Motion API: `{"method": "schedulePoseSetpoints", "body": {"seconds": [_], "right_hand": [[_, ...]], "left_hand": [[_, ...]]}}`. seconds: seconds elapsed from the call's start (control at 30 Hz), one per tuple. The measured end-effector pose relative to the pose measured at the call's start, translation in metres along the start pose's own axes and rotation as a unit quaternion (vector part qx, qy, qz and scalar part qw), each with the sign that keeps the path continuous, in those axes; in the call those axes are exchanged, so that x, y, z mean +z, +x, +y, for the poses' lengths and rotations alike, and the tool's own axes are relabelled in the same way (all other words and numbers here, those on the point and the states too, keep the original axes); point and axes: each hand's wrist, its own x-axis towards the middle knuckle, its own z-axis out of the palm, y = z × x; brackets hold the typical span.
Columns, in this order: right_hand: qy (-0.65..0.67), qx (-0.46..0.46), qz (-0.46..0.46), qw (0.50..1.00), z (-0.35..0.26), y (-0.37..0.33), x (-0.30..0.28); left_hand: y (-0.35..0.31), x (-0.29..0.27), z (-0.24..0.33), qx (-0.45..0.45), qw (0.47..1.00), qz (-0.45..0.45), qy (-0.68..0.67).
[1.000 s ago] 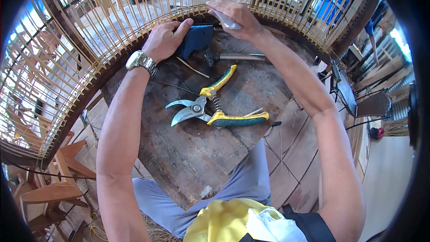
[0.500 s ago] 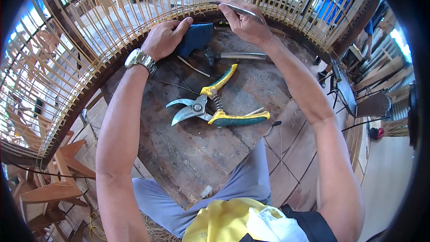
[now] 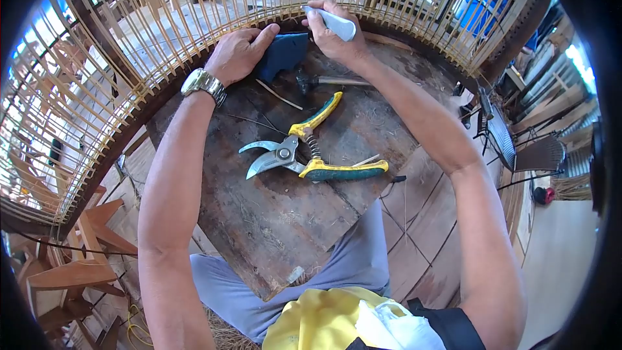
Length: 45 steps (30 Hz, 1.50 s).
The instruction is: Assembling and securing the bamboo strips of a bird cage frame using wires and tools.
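Note:
Curving around the far side is a bamboo cage frame with many thin slats set in a dark rim. My left hand, with a metal watch at its wrist, is closed over the rim, its fingertips partly hidden. A blue piece of sheet material lies against its thumb. In my right hand is a flat silvery metal blade with a rounded end, gripped close to the rim; its far tip is hard to make out. Yellow and green pruning shears lie with spread jaws on the worn wooden board.
A hammer lies beyond the shears, partly under my right forearm. A thin bamboo strip rests near the blue piece. Wooden stools stand at lower left, and a dark metal chair at right. Another person's hand shows behind the slats.
My right hand has moved left and slightly down, toward the left hand. The blade has turned so its broad face shows. My left hand stays in place.

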Motion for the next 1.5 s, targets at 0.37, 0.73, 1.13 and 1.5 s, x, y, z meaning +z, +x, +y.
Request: {"method": "schedulePoseSetpoints", "body": {"seconds": [0.37, 0.73, 1.13, 1.5], "right_hand": [[-0.128, -0.073, -0.065, 0.987, -0.018, 0.007, -0.039], [-0.150, -0.290, -0.054, 0.944, -0.045, 0.028, -0.033], [-0.144, -0.274, -0.192, 0.931, -0.067, 0.031, 0.004], [-0.035, 0.194, 0.139, 0.970, -0.012, -0.045, -0.207]], "left_hand": [[-0.001, -0.003, 0.001, 0.002, 1.000, 0.002, 0.011], [-0.001, 0.003, -0.001, -0.001, 1.000, -0.007, -0.024], [0.000, 0.006, -0.008, 0.051, 0.999, 0.002, -0.005], [-0.001, 0.004, 0.005, 0.026, 0.999, 0.021, -0.042]]}}
